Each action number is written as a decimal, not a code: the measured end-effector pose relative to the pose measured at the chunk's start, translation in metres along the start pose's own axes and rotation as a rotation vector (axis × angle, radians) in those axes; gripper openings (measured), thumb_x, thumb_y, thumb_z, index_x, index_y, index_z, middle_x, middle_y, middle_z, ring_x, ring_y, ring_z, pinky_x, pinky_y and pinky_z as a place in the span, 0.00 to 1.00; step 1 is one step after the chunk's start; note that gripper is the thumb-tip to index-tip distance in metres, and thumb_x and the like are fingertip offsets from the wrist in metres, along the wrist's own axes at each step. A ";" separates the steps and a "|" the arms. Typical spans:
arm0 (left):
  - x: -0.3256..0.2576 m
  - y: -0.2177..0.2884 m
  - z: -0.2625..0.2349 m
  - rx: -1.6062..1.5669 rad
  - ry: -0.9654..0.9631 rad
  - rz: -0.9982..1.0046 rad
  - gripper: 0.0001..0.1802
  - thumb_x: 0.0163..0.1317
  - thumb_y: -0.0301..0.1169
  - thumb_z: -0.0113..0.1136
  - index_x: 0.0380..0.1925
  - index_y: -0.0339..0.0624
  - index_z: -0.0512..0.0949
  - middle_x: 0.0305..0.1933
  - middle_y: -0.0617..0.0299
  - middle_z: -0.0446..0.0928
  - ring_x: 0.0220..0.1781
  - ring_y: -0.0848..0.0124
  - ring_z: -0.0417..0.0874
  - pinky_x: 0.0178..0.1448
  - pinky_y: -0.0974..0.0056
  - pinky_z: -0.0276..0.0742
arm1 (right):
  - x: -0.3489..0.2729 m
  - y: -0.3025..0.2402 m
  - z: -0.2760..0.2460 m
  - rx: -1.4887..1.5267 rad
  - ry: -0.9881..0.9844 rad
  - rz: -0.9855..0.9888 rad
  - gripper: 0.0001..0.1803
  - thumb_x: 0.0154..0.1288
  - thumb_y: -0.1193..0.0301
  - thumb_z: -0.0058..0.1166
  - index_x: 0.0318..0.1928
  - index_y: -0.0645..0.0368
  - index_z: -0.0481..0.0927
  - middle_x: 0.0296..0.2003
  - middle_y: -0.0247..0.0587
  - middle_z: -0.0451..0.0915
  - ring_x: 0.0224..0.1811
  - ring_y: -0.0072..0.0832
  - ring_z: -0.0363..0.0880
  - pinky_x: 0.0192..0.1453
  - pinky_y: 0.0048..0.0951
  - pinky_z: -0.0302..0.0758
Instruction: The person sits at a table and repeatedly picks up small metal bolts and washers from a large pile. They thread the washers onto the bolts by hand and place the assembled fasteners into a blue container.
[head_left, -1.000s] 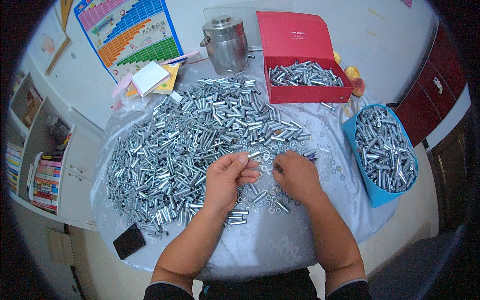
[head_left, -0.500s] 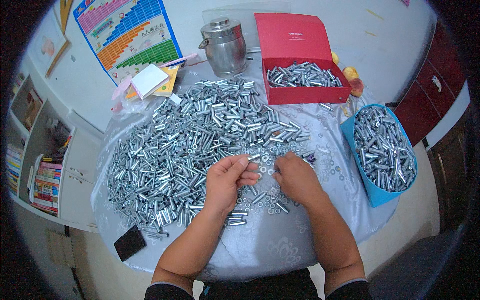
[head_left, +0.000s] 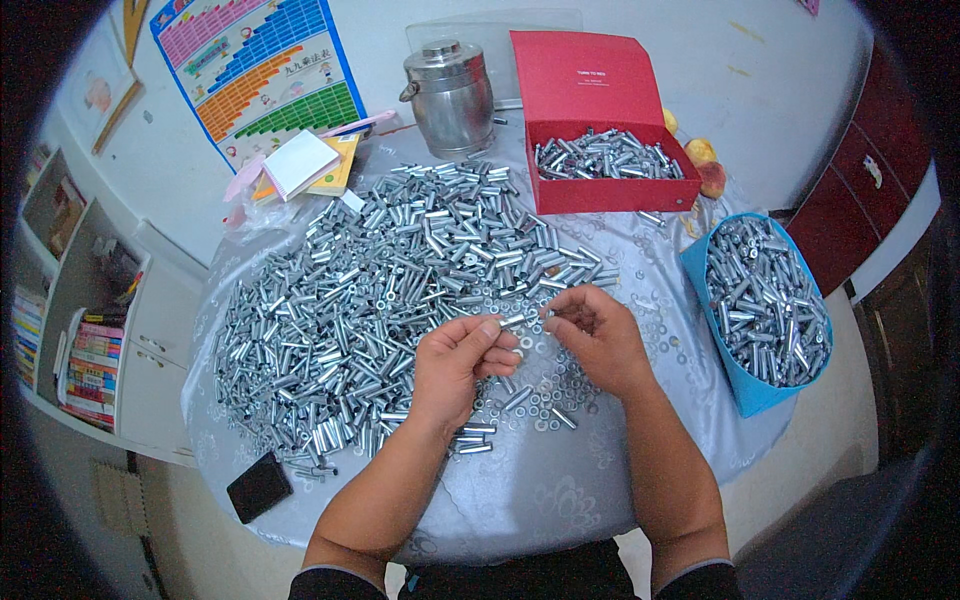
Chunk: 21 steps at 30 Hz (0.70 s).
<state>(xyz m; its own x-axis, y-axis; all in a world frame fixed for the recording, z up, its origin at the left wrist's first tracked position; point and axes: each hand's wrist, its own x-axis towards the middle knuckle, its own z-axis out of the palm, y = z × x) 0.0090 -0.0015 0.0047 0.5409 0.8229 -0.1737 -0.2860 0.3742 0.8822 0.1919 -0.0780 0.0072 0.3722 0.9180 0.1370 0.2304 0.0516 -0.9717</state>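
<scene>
My left hand [head_left: 462,358] is closed, its thumb and forefinger pinching a short silvery metal tube [head_left: 513,321] that points to the right. Facing it, my right hand [head_left: 600,338] pinches a tiny metal piece, apparently a washer [head_left: 546,313], close to the tube's free end. Whether the two pieces touch is too small to tell. Under and between both hands, loose washers [head_left: 543,392] lie scattered on the silvery tablecloth [head_left: 520,490]. A large heap of metal tubes [head_left: 340,320] spreads to the left of and beyond my left hand.
At the right edge stands a blue bin [head_left: 745,375] full of metal pieces. An open red box [head_left: 620,198] at the back holds more. Beside it stand a steel pot [head_left: 450,105] and a notepad [head_left: 300,163]. A black phone [head_left: 259,488] lies at the front left.
My right hand has lifted from the washers and come up toward the end of the tube, with a tiny piece now in its fingertips. My left hand has stayed nearly still, holding the tube.
</scene>
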 end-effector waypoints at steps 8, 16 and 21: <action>0.000 -0.002 0.000 0.065 -0.020 0.020 0.12 0.67 0.29 0.56 0.44 0.31 0.78 0.33 0.53 0.83 0.28 0.70 0.85 0.31 0.69 0.83 | -0.002 -0.004 -0.001 -0.031 -0.086 -0.032 0.12 0.59 0.75 0.61 0.44 0.61 0.80 0.36 0.39 0.83 0.38 0.23 0.81 0.45 0.26 0.77; -0.002 0.000 0.003 0.105 -0.033 0.028 0.12 0.66 0.28 0.56 0.44 0.31 0.79 0.32 0.53 0.83 0.28 0.70 0.84 0.31 0.69 0.83 | -0.003 0.002 -0.001 0.060 -0.109 -0.007 0.11 0.63 0.73 0.59 0.44 0.63 0.80 0.35 0.39 0.83 0.35 0.22 0.80 0.41 0.25 0.77; -0.005 0.003 0.005 0.119 -0.066 0.030 0.11 0.66 0.27 0.56 0.44 0.31 0.79 0.33 0.52 0.83 0.28 0.69 0.84 0.32 0.69 0.83 | -0.001 0.004 -0.001 0.028 -0.150 0.046 0.11 0.68 0.68 0.54 0.40 0.65 0.79 0.29 0.38 0.81 0.29 0.21 0.78 0.34 0.25 0.75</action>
<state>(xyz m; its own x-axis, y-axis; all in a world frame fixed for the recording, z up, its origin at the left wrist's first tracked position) 0.0095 -0.0065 0.0109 0.5858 0.8014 -0.1210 -0.2085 0.2933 0.9330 0.1927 -0.0794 0.0036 0.2432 0.9679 0.0640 0.1902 0.0171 -0.9816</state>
